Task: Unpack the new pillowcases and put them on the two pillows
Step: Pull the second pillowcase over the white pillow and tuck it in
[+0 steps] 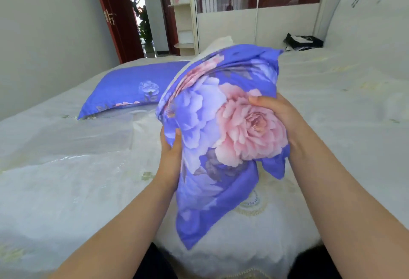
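Nearest to me, my two forearms reach forward over the cream bedspread (66,168), which has a shiny, lightly embroidered surface. My left hand (170,152) grips the lower left edge of the blue floral pillowcase (221,123), thumb on the front of the fabric and fingers curled behind it. My right hand (281,119) clasps the right side of the same bundle, thumb pressed across the big pink flower print and fingers wrapped around the back, out of my sight.

The pillowcase is lifted above the bed between both hands, bunched and creased, with a loose flap hanging down from it toward my lap. At its upper end a strip of the white pillow (221,42) pokes out, so the case covers most of the pillow but not all of it. How far the pillow sits inside I cannot tell.

Just behind and to the left, a second pillow in a matching blue case (124,88) lies flat on the bedspread, partly hidden by the one I hold.

Farther right, a dark bag (303,42) rests near the padded headboard (371,13). Beyond the bed stand a pale wardrobe (254,24) with a dark red band, open corner shelves (183,13), and a dark red door (117,13) standing open onto a bright room with a green plant (143,24).
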The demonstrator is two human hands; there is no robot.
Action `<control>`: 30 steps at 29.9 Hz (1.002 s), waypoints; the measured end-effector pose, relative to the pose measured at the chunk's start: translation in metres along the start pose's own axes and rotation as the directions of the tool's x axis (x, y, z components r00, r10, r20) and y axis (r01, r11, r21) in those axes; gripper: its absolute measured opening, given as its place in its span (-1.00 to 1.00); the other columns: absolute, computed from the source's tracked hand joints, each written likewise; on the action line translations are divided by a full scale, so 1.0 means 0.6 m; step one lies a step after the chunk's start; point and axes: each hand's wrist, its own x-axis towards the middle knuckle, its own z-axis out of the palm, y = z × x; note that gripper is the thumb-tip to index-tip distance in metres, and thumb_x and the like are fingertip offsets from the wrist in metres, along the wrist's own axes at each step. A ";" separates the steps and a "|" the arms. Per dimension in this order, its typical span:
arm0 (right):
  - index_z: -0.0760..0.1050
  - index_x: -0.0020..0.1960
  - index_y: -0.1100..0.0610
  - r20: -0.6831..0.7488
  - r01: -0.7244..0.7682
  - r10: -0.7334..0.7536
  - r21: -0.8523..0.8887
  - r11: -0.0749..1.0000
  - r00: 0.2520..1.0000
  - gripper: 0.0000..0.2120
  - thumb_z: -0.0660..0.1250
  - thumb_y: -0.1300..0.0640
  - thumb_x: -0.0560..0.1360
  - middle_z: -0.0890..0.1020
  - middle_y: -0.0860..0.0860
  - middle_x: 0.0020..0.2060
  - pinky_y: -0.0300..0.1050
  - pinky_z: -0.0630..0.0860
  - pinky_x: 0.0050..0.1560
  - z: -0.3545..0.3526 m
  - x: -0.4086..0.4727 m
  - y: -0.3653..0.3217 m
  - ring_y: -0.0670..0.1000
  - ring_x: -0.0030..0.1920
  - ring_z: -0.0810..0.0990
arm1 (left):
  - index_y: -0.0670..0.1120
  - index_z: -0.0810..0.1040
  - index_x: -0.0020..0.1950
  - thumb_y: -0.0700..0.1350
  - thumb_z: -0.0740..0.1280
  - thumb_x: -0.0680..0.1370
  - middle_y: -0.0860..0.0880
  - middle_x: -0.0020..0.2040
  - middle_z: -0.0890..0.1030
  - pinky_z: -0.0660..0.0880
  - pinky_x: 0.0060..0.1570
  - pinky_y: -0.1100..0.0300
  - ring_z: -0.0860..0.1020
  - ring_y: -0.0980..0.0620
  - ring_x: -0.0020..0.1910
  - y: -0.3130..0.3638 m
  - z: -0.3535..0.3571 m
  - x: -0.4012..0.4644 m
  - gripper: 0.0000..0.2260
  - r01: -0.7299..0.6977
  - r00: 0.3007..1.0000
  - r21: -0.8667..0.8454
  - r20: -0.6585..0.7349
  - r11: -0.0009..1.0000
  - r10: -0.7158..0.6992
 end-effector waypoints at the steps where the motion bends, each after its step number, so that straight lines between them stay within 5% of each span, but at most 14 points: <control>1: 0.49 0.08 0.20 -0.002 0.099 -0.100 -0.103 0.990 0.995 -0.75 0.30 0.37 0.42 0.68 0.01 -0.22 -0.15 0.58 -0.14 0.016 0.000 -0.025 -0.01 -0.19 0.66 | 0.02 0.30 0.40 0.03 0.25 0.58 0.24 0.18 0.51 0.46 0.12 0.38 0.51 0.29 0.17 -0.025 0.003 0.011 -0.60 0.023 0.992 0.059 0.119 0.998 -0.030; 4: 0.52 0.01 0.00 0.139 0.226 -0.179 -0.564 0.794 0.974 -0.70 0.40 0.33 0.39 0.65 -0.16 -0.17 -0.28 0.50 -0.02 0.055 0.014 -0.055 -0.14 -0.10 0.61 | 0.10 0.43 0.31 -0.15 0.29 0.56 0.19 0.11 0.59 0.49 0.11 0.30 0.55 0.18 0.17 -0.057 0.008 0.028 -0.66 0.006 0.890 0.120 0.452 0.993 -0.060; 7: 0.49 0.23 0.00 0.216 0.182 0.010 -0.847 0.500 0.976 -0.65 0.41 0.11 0.46 0.56 -0.14 0.15 -0.32 0.40 0.15 0.089 0.052 -0.015 -0.13 0.14 0.53 | -0.05 0.47 0.28 -0.27 0.24 0.57 0.06 0.08 0.62 0.53 -0.05 0.29 0.60 0.18 -0.02 0.017 0.016 0.024 -0.70 0.135 0.964 -0.077 0.242 0.988 -0.113; 11: 0.30 0.44 0.14 0.305 0.157 0.180 -0.812 0.562 0.935 -0.42 0.27 -0.12 0.52 0.41 0.05 0.39 -0.10 0.27 0.41 0.142 0.077 0.085 -0.08 0.35 0.38 | -0.05 0.50 0.02 -0.20 0.10 0.65 0.29 -0.23 0.64 0.45 -0.22 0.49 0.57 0.36 -0.24 0.071 -0.071 0.022 -0.80 0.062 0.998 -0.293 0.049 0.954 -0.050; 14: 0.33 0.42 0.17 0.376 0.289 0.174 -0.877 0.384 0.910 -0.49 0.29 -0.02 0.55 0.40 0.08 0.40 -0.12 0.21 0.43 0.157 0.058 0.160 -0.01 0.40 0.34 | 0.04 0.46 0.33 0.25 0.02 0.58 0.10 0.16 0.61 0.53 0.00 0.15 0.61 0.12 0.06 0.052 -0.138 0.008 -0.52 0.058 0.994 -0.410 -0.056 0.910 -0.089; 16: 0.54 0.22 0.17 0.367 0.264 0.125 -0.830 0.491 0.922 -0.69 0.32 0.05 0.54 0.59 0.07 0.19 -0.05 0.37 0.31 0.154 0.030 0.189 0.00 0.22 0.52 | 0.06 0.42 0.36 0.26 0.06 0.58 0.06 0.21 0.60 0.54 -0.08 0.13 0.61 0.06 0.08 0.045 -0.164 0.008 -0.53 0.026 0.994 -0.352 -0.087 0.936 -0.060; 18: 0.61 -0.04 0.14 0.270 0.282 -0.094 -0.832 0.478 0.958 -0.78 0.28 0.02 0.52 0.67 0.03 -0.11 0.06 0.50 0.07 0.131 0.011 0.206 0.04 -0.05 0.60 | 0.07 0.49 0.26 0.18 0.17 0.59 0.02 0.12 0.63 0.56 -0.18 0.19 0.63 0.03 0.02 0.031 -0.183 0.016 -0.67 0.020 0.994 -0.210 -0.104 0.977 -0.043; 20: 0.51 -0.18 0.12 0.104 0.192 -0.301 -0.941 0.279 0.948 -0.74 0.24 -0.06 0.52 0.58 0.03 -0.24 0.04 0.49 -0.13 0.091 0.000 0.208 0.09 -0.15 0.54 | 0.05 0.57 0.11 0.19 0.27 0.53 -0.06 0.02 0.66 0.56 -0.10 0.07 0.64 -0.10 0.00 0.011 -0.203 0.025 -0.71 0.067 0.989 -0.075 -0.128 0.995 -0.076; 21: 0.45 -0.17 0.09 -0.026 0.038 -0.312 -0.979 0.199 0.950 -0.69 0.22 -0.16 0.51 0.54 0.02 -0.21 0.00 0.46 -0.17 0.069 -0.005 0.203 0.10 -0.12 0.53 | 0.04 0.59 0.04 0.19 0.30 0.49 -0.10 -0.01 0.67 0.56 -0.05 0.00 0.64 -0.15 -0.02 0.003 -0.210 0.028 -0.72 0.117 0.981 -0.044 -0.147 0.992 -0.122; 23: 0.41 0.04 0.13 -0.358 -0.346 -0.092 -0.930 0.125 0.929 -0.43 0.18 -0.38 0.43 0.53 0.06 0.00 -0.05 0.42 -0.14 0.035 -0.007 0.194 0.14 0.03 0.54 | -0.01 0.58 -0.02 0.17 0.38 0.39 -0.14 -0.05 0.66 0.56 0.00 -0.10 0.63 -0.16 -0.09 -0.016 -0.227 0.033 -0.69 0.205 0.961 0.034 -0.198 0.978 -0.194; 24: 0.36 0.20 0.19 -0.482 -0.489 0.079 -0.859 0.151 0.872 -0.26 0.16 -0.44 0.38 0.51 0.09 0.12 -0.07 0.43 -0.10 0.025 -0.006 0.192 0.15 0.10 0.54 | -0.04 0.55 -0.02 0.15 0.41 0.34 -0.13 -0.07 0.64 0.56 0.01 -0.15 0.62 -0.14 -0.13 -0.022 -0.230 0.036 -0.65 0.239 0.952 0.070 -0.215 0.968 -0.220; 26: 0.28 0.33 0.23 -0.544 -0.643 0.343 -0.655 0.397 0.766 -0.17 0.24 -0.41 0.37 0.50 0.10 0.17 -0.09 0.51 -0.12 0.024 -0.006 0.194 0.15 0.06 0.58 | -0.07 0.46 0.04 0.02 0.43 0.36 -0.06 -0.09 0.58 0.56 0.00 -0.15 0.57 -0.10 -0.15 -0.026 -0.226 0.036 -0.66 0.251 0.951 0.076 -0.203 0.965 -0.231; 28: 0.42 0.26 0.22 -0.480 -0.608 0.412 -0.387 0.693 0.775 -0.40 0.38 -0.19 0.42 0.62 0.03 0.01 -0.08 0.59 -0.15 0.026 -0.006 0.204 0.04 -0.08 0.64 | 0.01 0.41 0.08 -0.19 0.36 0.47 0.01 -0.08 0.55 0.54 -0.04 -0.04 0.56 -0.06 -0.11 -0.020 -0.217 0.032 -0.75 0.203 0.963 0.062 -0.196 0.977 -0.188; 30: 0.50 0.22 0.26 -0.459 -0.451 0.307 -0.244 0.859 0.833 -0.58 0.44 0.11 0.43 0.68 0.04 -0.15 -0.15 0.60 -0.20 0.015 0.001 0.202 -0.02 -0.21 0.67 | 0.03 0.45 0.10 -0.28 0.26 0.50 0.02 -0.08 0.58 0.53 -0.09 0.05 0.56 -0.01 -0.12 -0.009 -0.209 0.024 -0.74 0.178 0.976 0.032 -0.133 0.984 -0.172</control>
